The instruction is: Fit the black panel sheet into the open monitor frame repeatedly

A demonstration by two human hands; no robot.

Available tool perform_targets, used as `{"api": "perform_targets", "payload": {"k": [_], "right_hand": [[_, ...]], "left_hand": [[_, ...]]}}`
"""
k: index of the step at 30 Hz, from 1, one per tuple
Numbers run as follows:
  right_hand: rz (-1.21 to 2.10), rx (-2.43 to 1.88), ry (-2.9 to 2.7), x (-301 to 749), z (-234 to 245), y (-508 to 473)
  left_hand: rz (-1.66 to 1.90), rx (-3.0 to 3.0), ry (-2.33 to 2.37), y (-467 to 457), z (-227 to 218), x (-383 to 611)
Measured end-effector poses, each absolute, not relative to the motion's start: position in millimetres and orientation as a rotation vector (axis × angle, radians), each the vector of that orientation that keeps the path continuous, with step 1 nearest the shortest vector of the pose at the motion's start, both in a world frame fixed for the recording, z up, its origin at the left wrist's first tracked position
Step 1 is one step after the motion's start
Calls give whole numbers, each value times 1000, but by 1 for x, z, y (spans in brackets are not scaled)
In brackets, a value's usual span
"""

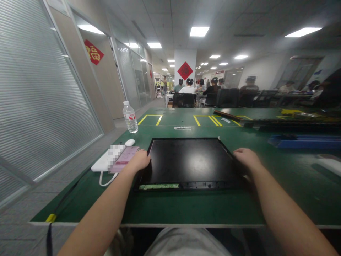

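Observation:
A flat black screen panel [189, 161] lies on the green table [186, 206] in front of me, with a strip of green circuit board along its near edge. My left hand [140, 160] is closed on the panel's left edge. At the right edge my right hand [246, 157] is curled, gripping that side. Both forearms reach in from the bottom of the view.
Left of the panel lie a phone [125, 159], a white power bank [105, 163] with a cable, and a small white case [129, 142]. A water bottle [130, 117] stands behind them. Long black parts and a blue tray [306, 141] sit at the right. People sit at desks far back.

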State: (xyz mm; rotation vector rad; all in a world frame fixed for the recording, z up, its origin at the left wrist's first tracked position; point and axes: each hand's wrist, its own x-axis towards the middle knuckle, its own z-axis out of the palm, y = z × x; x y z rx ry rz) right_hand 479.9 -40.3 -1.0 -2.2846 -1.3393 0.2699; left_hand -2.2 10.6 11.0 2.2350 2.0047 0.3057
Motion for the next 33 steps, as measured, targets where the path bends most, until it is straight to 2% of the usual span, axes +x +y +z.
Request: {"api": "perform_targets", "payload": {"k": [13, 20, 24, 33], "right_hand": [[280, -2309, -1483, 473, -13, -31], [251, -2317, -1499, 474, -15, -30], [241, -2319, -1490, 474, -15, -30], [261, -2319, -1508, 476, -16, -28]], "left_hand": [[453, 2114, 2000, 13, 16, -2], [943, 1507, 1811, 1, 32, 2], [1041, 1175, 1607, -2, 33, 5], [1102, 878, 1305, 4, 31, 3]]}}
